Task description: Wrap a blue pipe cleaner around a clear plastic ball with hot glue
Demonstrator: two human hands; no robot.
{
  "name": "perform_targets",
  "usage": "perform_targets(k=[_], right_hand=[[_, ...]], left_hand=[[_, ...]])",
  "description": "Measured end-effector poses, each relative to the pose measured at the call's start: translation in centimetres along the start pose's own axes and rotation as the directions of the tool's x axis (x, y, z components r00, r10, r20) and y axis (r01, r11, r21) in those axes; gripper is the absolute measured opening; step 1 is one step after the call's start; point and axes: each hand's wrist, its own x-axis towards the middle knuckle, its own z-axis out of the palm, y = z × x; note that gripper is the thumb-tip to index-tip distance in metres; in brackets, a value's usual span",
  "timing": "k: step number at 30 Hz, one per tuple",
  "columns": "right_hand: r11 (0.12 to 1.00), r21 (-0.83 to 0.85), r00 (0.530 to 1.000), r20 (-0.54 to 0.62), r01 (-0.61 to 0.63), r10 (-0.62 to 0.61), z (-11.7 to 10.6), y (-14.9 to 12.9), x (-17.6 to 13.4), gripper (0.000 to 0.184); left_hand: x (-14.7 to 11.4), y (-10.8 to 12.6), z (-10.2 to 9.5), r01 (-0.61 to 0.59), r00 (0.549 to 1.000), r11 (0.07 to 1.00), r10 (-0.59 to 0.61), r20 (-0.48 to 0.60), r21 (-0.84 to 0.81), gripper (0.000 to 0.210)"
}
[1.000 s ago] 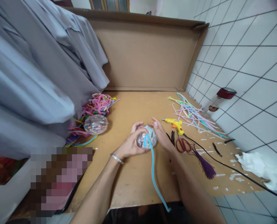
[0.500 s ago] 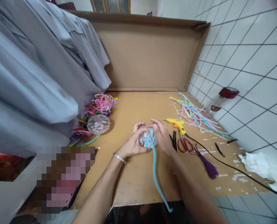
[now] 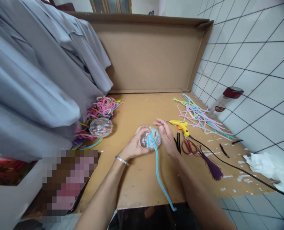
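My left hand [image 3: 136,142] is wrapped round the left side of a small clear ball [image 3: 158,139] with a speckled, patterned surface. A light blue pipe cleaner [image 3: 157,169] lies against the ball's front, and its long free end trails down past the table's front edge. On the ball's right side, my right hand [image 3: 167,139] has its fingers stretched out and apart. Whether its palm touches the ball I cannot tell. Closest to that hand are a yellow hot glue gun [image 3: 180,125] and several thin black strips [image 3: 178,142].
Red-handled scissors [image 3: 189,147] and a purple tassel [image 3: 212,167] lie right. Pipe cleaners [image 3: 196,116] are strewn behind, near a red-lidded jar [image 3: 225,100]. Crumpled white tissue [image 3: 271,169] sits far right. Left are another clear ball [image 3: 101,127], a pink pipe-cleaner heap [image 3: 104,108] and grey cloth [image 3: 48,80].
My right hand's fingers have come away from the top of the ball and spread. The left hand still holds the ball. The whole view has shifted slightly.
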Motion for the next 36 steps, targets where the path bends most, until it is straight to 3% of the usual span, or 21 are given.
perform_targets(k=[2, 5, 7, 9, 11, 14, 17, 20, 28, 36], right_hand=[[0.996, 0.043, 0.992, -0.093, -0.084, 0.088, 0.1, 0.8, 0.3, 0.05], [0.954, 0.129, 0.939, -0.182, -0.271, 0.291, 0.0, 2.4, 1.1, 0.06], [0.901, 0.23, 0.9, -0.154, -0.368, 0.407, -0.3, 3.3, 1.5, 0.065], [0.866, 0.313, 0.895, -0.089, -0.391, 0.437, -0.6, 3.8, 1.8, 0.068], [0.869, 0.353, 0.919, -0.057, -0.347, 0.39, -0.8, 3.7, 1.8, 0.067], [0.924, 0.332, 0.958, -0.144, -0.189, 0.248, -0.4, 2.5, 1.2, 0.061], [0.971, 0.237, 0.966, -0.253, 0.016, 0.046, 0.2, 0.4, 0.1, 0.052], [0.977, 0.186, 0.964, -0.26, 0.108, -0.057, 1.0, -1.6, -1.7, 0.05], [0.992, 0.103, 0.982, -0.18, 0.073, -0.054, 2.7, -5.0, -8.5, 0.052], [0.984, 0.176, 0.991, -0.128, -0.013, 0.036, 2.9, -5.2, -8.6, 0.054]], left_hand=[[0.0, 0.0, -0.2, 0.023, 1.0, 0.999, -0.023, -0.015, -0.033, 0.061], [0.0, 0.1, -0.3, 0.045, 0.997, 0.993, -0.05, -0.051, -0.109, 0.061], [0.1, 0.3, -0.5, 0.037, 0.993, 0.981, -0.057, -0.102, -0.189, 0.062], [0.1, 0.5, -0.8, 0.023, 0.981, 0.95, -0.082, -0.177, -0.31, 0.069], [-0.1, 0.7, -1.3, 0.012, 0.966, 0.886, -0.13, -0.223, -0.464, 0.077], [-0.3, 0.9, -1.7, 0.033, 0.958, 0.744, -0.213, -0.19, -0.668, 0.084], [-0.5, 0.8, -1.3, 0.08, 0.952, 0.63, -0.279, -0.128, -0.773, 0.089], [-0.6, 0.4, -0.6, 0.099, 0.949, 0.549, -0.304, -0.088, -0.83, 0.093], [0.0, 0.9, -0.3, 0.028, 0.951, 0.58, -0.267, -0.157, -0.814, 0.086], [0.2, 1.7, -0.2, -0.055, 0.909, 0.452, -0.345, -0.232, -0.89, 0.088]])
